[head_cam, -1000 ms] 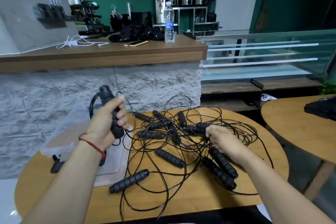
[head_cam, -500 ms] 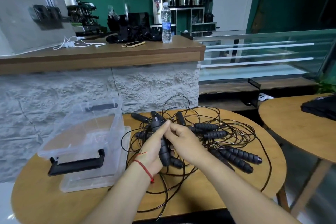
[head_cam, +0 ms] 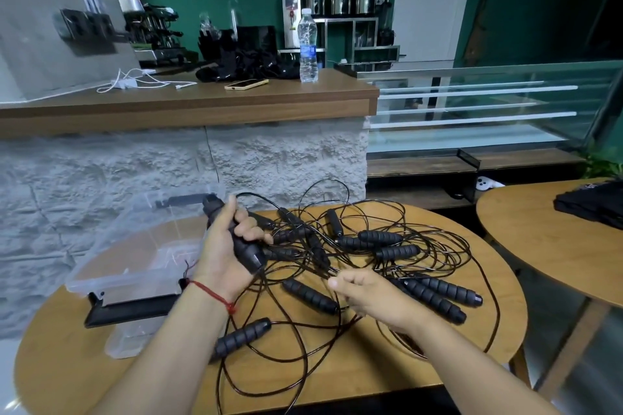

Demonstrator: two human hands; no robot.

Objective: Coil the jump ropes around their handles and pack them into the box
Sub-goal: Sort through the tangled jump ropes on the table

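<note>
Many black jump ropes (head_cam: 397,251) lie in 1 loose tangle across the round wooden table (head_cam: 337,377), their thin cord (head_cam: 328,180) looping over and under the ribbed grips. We see the left hand (head_cam: 229,246) raised just above the tabletop at the tangle's left edge. Its fingers and thumb are wrapped tight round a black handle bundle (head_cam: 247,254). It looks to us like 2 handles held side by side, but the fingers hide the join and we cannot be sure. A line of cord leaves the top of that bundle and arcs right into the pile.

The right hand (head_cam: 367,298) sits lower, near the table's front middle. Its fingers curl in toward the thumb and pinch a strand of cord; which rope the strand belongs to we cannot tell.

Between the 2 hands lies 1 loose handle (head_cam: 310,296). Another, the front handle (head_cam: 241,337), lies nearer the table's edge, beside the left forearm. The left wrist wears a red string bracelet (head_cam: 212,291). We count 2 more, a handle pair (head_cam: 438,295), side by side just right of the right hand.

The clear plastic box (head_cam: 141,246) stands on the table's left side, just beside the left hand, with a black latch (head_cam: 131,308) along its near rim. Its inside is too hazy for us to read.
</note>
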